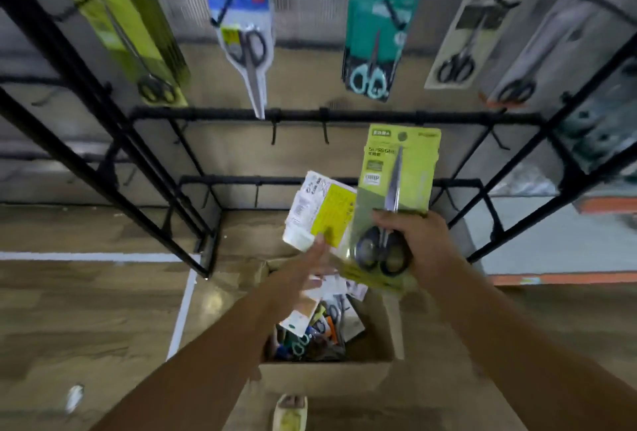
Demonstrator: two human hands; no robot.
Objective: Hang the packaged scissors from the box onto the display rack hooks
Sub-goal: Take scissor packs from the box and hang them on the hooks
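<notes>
My right hand (415, 241) grips a lime-green pack of black-handled scissors (396, 189), held upright below the middle bar of the black display rack (331, 117). Beside it, my left hand (306, 275) holds a white and yellow pack (319, 211) seen from its back side. Under both hands stands an open cardboard box (324, 373) with several more packaged scissors inside. On the upper hooks hang a lime pack (127, 27), a blue pack (246, 30), a teal pack (374, 34) and two grey packs (472, 37). Bare hooks (274, 130) stick out from the middle bar.
The rack's black side frames (103, 141) slant down left and right of the box. The wooden floor carries white tape lines (182, 313). The toe of a shoe (291, 411) shows at the bottom edge. Orange-edged shelving (606, 204) stands at the right.
</notes>
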